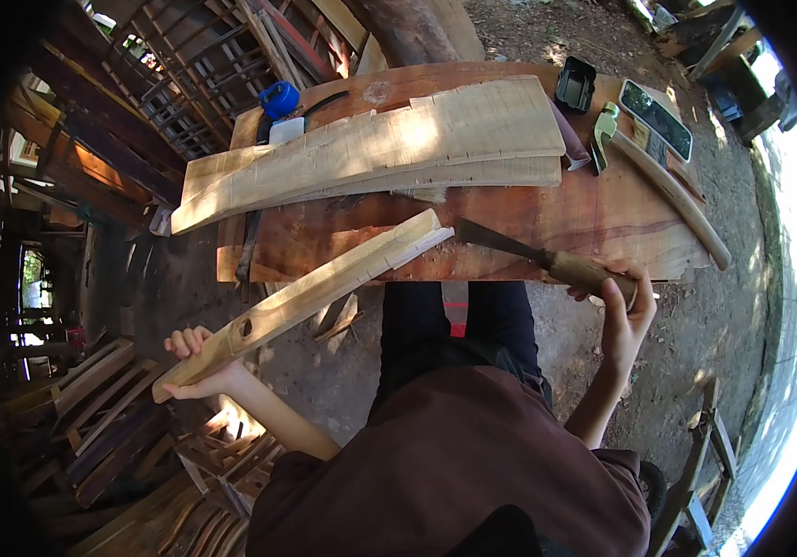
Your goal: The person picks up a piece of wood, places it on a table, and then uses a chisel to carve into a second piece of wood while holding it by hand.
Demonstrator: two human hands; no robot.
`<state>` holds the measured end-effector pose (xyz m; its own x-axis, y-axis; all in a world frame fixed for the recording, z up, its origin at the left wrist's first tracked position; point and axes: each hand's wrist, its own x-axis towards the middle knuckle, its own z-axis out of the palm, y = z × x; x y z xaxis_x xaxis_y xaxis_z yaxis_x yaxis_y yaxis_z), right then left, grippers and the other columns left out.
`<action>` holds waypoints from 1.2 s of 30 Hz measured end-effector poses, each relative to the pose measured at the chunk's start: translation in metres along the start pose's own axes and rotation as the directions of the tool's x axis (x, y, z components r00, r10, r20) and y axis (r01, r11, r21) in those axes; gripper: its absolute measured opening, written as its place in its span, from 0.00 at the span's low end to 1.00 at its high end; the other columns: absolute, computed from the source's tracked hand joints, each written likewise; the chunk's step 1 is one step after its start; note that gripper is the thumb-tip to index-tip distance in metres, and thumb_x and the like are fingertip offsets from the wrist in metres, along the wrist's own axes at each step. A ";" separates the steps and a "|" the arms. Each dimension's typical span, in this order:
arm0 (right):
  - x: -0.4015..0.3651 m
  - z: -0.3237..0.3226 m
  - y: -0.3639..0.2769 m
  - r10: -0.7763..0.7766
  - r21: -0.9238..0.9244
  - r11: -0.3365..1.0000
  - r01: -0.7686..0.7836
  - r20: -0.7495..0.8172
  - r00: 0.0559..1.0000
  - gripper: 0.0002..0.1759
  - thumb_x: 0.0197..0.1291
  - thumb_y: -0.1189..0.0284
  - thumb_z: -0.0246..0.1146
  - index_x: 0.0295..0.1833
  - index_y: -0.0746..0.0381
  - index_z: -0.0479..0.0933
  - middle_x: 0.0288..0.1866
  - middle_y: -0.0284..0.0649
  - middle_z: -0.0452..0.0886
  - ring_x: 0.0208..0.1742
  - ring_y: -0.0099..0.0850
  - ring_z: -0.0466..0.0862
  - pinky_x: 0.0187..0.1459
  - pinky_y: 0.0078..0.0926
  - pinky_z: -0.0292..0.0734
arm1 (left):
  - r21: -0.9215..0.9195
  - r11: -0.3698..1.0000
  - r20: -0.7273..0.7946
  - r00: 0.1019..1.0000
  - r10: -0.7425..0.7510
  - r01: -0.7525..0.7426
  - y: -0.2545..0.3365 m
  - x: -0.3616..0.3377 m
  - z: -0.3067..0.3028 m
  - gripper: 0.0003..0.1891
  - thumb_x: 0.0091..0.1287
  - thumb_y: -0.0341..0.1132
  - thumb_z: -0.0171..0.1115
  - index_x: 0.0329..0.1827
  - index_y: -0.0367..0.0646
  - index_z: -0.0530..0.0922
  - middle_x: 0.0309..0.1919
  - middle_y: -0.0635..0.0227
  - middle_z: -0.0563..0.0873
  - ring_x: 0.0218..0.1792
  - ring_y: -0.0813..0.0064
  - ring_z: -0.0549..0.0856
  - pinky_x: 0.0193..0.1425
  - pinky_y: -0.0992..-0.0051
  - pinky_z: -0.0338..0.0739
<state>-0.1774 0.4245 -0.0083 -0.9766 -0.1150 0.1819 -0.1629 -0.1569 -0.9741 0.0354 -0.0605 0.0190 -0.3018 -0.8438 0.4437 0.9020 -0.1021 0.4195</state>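
Observation:
My left hand (202, 362) is closed around the lower end of a long pale piece of wood (324, 284). A dark oval hole shows in it near my hand, and small notches mark its right edge. The piece slants up to the right, its far end over the front of the table. My right hand (623, 299) grips the wooden handle of a chisel (584, 270). Its dark flat blade points left, with the tip close to the upper end of the wood.
The reddish wooden table (324, 243) carries two pale boards (389, 139), stacked, with a brush (420, 195) partly under them. At its right lie a hammer (658, 176), a phone (656, 119) and a black case (575, 85). A blue object (279, 99) stands at the back left. Timber frames (92, 408) fill the left side.

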 end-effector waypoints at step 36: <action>-0.004 0.002 0.006 0.120 0.266 0.958 -0.104 -0.043 0.992 0.17 0.73 0.62 0.55 0.52 0.68 0.70 0.43 0.48 0.76 0.28 0.41 0.81 0.27 0.36 0.81 | 0.634 0.151 -0.551 0.580 -0.600 0.758 -0.107 -0.097 0.078 0.37 0.75 0.65 0.47 0.14 0.44 0.71 0.07 0.75 0.70 0.05 0.87 0.66 0.07 0.84 0.53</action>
<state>-0.1744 0.4220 -0.0142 -0.9942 -0.0903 0.0580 -0.0172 -0.3995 -0.9166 -0.0562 0.0734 -0.0068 -0.5464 -0.7184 -0.4306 -0.2886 -0.3212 0.9020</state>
